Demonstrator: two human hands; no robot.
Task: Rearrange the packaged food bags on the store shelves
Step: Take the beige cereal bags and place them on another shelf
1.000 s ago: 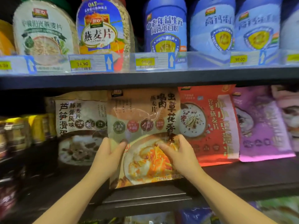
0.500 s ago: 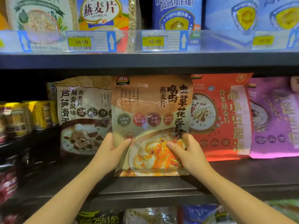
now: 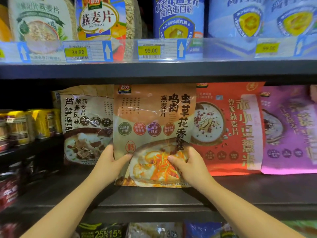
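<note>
An orange-tan oatmeal bag (image 3: 154,117) stands upright on the dark middle shelf (image 3: 257,189), its bottom edge on the shelf board. My left hand (image 3: 108,162) grips its lower left edge with the thumb on the front. My right hand (image 3: 190,165) grips the lower right part, thumb across the printed bowl. A beige bag (image 3: 82,127) stands behind it to the left. A red bag (image 3: 229,127) stands to its right, then a purple bag (image 3: 288,131).
The upper shelf (image 3: 154,69) carries oat jars (image 3: 101,18), blue tubs (image 3: 178,16) and price tags (image 3: 78,52). Yellow-labelled jars (image 3: 34,124) stand at the left of the middle shelf. More bags (image 3: 154,231) lie on the shelf below.
The orange-tan bag went from tilted to upright and moved back onto the shelf between the beige and red bags. Both hands kept their hold. The view came closer.
</note>
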